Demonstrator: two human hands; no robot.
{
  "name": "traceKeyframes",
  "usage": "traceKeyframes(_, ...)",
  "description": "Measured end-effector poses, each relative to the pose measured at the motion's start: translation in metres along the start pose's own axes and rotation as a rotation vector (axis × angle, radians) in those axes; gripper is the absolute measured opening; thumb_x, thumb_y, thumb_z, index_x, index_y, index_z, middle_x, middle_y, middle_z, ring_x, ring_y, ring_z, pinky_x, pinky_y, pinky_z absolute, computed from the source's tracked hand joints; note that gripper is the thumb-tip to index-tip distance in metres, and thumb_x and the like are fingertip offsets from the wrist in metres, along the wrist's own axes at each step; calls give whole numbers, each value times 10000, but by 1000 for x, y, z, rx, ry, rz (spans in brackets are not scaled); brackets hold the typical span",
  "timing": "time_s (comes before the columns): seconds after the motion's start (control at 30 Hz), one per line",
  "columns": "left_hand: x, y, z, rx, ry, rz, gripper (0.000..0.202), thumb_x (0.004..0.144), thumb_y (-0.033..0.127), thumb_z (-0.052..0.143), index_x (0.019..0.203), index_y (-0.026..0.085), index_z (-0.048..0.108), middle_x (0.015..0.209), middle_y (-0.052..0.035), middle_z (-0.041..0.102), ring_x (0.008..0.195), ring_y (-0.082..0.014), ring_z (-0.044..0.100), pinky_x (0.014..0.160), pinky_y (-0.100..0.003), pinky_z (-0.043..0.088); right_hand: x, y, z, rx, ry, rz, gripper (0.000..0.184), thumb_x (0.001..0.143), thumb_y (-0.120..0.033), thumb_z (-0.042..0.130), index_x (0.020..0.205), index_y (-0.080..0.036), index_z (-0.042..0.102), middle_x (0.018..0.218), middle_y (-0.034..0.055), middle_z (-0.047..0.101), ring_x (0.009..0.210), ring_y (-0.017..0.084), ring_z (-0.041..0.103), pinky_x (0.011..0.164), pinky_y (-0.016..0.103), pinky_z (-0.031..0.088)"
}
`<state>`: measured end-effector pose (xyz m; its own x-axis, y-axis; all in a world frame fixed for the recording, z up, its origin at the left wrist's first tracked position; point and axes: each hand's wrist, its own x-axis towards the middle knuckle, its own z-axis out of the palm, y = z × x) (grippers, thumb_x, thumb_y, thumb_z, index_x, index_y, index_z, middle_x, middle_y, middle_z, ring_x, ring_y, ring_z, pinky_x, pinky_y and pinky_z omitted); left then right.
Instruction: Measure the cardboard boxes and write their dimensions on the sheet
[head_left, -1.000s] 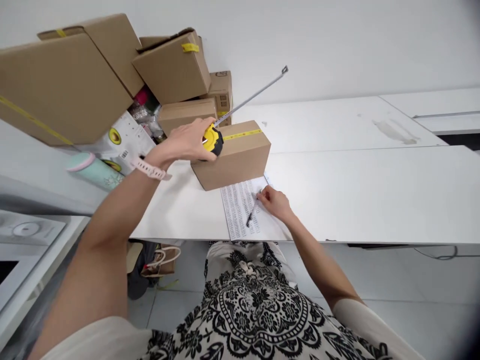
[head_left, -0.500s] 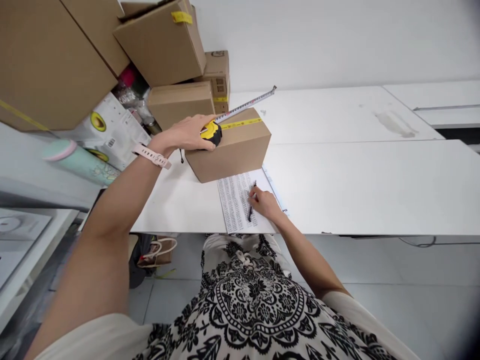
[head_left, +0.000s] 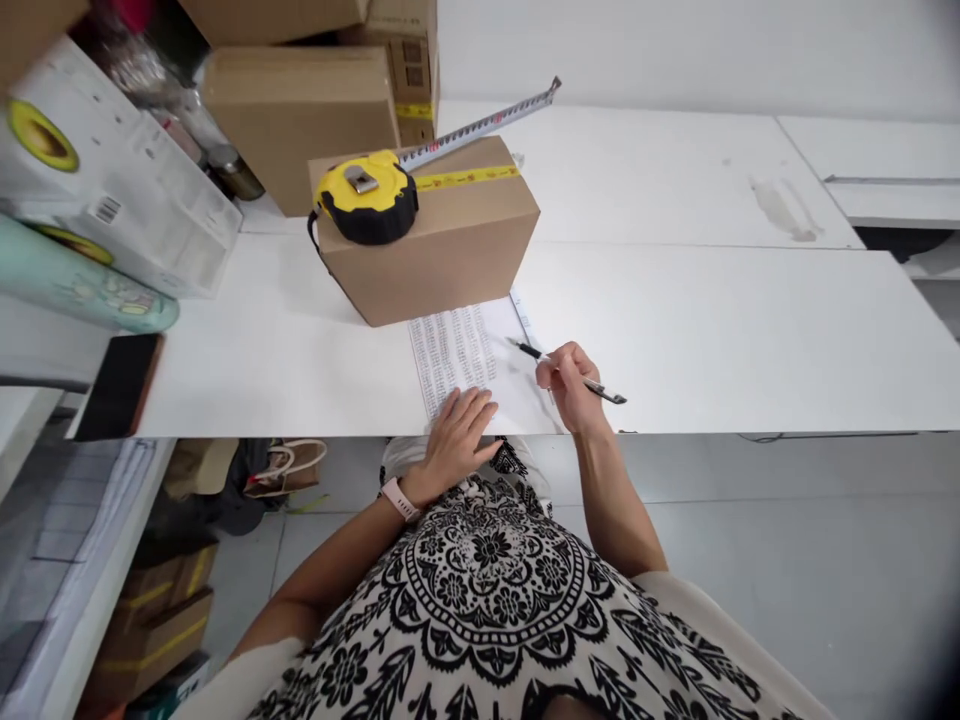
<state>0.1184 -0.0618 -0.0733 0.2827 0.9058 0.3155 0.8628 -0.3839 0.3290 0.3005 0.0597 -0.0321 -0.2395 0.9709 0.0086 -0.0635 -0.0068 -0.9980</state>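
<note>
sheet (head_left: 465,350) print too small to read, far end hidden behind cardboard box (head_left: 450,240); box taped shut, contents unseen. tape measure (head_left: 365,197) on top. Near tabletop (head_left: 712,340) edge: left hand (head_left: 457,435) flat on sheet, grip open; right hand (head_left: 570,385) grip closed on pen (head_left: 606,392). stacked boxes (head_left: 300,110) far-left, cut off.

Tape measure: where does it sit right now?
In the head view the tape measure sits on the left end of the cardboard box, blade stretched across its top.

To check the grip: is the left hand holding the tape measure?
No, the left hand lies flat on the printed sheet; the tape measure sits on the cardboard box.
</note>
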Motion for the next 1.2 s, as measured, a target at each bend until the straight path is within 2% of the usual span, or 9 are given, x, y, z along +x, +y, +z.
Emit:
traceKeyframes(0.07, -2, -2, 5, 68, -63, 4, 470, 1015, 404, 516, 1392, 133, 595, 1462, -165, 596, 1414, -309, 494, 1222, -541, 329, 1, 10, 10, -35, -12, 61, 586, 865, -845, 373, 838, -272, 493, 551, -35, 509, 582, 181, 584, 670, 366, 526)
traceKeyframes(0.13, -1, -3, 4, 113, -96, -2, 477, 1028, 411, 491, 1409, 138, 586, 1489, -149, 575, 1425, -302, 483, 1232, -523, 313, 2, 20, 20, -6, -89, 111, 669, 888, -850, 273, 994, -257, 564, 656, 8, 606, 696, 202, 652, 730, 381, 548)
traceKeyframes(0.23, 0, -3, 2, 142, -124, -16, 482, 1033, 422, 479, 1425, 158, 578, 1520, -126, 548, 1435, -295, 471, 1240, -507, 295, 2, 29, 26, 53, -201, 136, 612, 887, -761, 498, 1187, -240, 611, 948, 71, 722, 960, 219, 690, 890, 398, 552)
traceKeyframes(0.33, 0, -1, 3, 155, -126, -18, 496, 1037, 431, 469, 1442, 160, 563, 1549, -113, 517, 1445, -290, 456, 1245, -498, 289, 3, 32, 27, -29, -157, 136, 431, 796, -606, 742, 1008, -238, 668, 921, 34, 708, 884, 191, 659, 836, 354, 549)
traceKeyframes(0.43, 0, 0, 4, 164, -119, -15, 505, 1039, 441, 464, 1442, 153, 562, 1553, -109, 513, 1444, -291, 455, 1245, -496, 290, 5, 31, 26, -108, -71, 70, 394, 802, -603, 728, 829, -227, 610, 790, -8, 627, 742, 147, 580, 728, 309, 519)
traceKeyframes(0.63, 1, -1, 4, 162, -121, -14, 503, 1042, 438, 454, 1448, 161, 561, 1558, -105, 506, 1444, -292, 456, 1246, -500, 292, 4, 30, 29, -97, -142, 69, 425, 794, -595, 747, 958, -249, 563, 794, -8, 649, 732, 161, 622, 736, 337, 527)
traceKeyframes(0.83, 0, -1, 5, 136, -135, -29, 500, 1045, 438, 446, 1462, 183, 552, 1556, -102, 508, 1454, -293, 449, 1248, -506, 287, 5, 40, 28, -282, -94, 23, 380, 880, -592, 623, 812, -260, 452, 595, -64, 496, 526, 123, 461, 532, 279, 393)
traceKeyframes(0.97, -1, -1, 6, 133, -129, -26, 508, 1049, 444, 432, 1471, 183, 542, 1562, -103, 499, 1462, -291, 439, 1250, -508, 288, 5, 36, 26, -435, -93, -25, 316, 897, -496, 596, 763, -258, 438, 581, -66, 429, 531, 123, 413, 521, 272, 343)
traceKeyframes(1.2, -1, -1, 7, 154, -103, -6, 514, 1055, 444, 420, 1453, 150, 555, 1544, -116, 518, 1445, -292, 462, 1244, -504, 308, 4, 33, 28, -462, -133, -67, 271, 888, -429, 587, 744, -263, 428, 568, -69, 394, 532, 130, 398, 520, 273, 334)
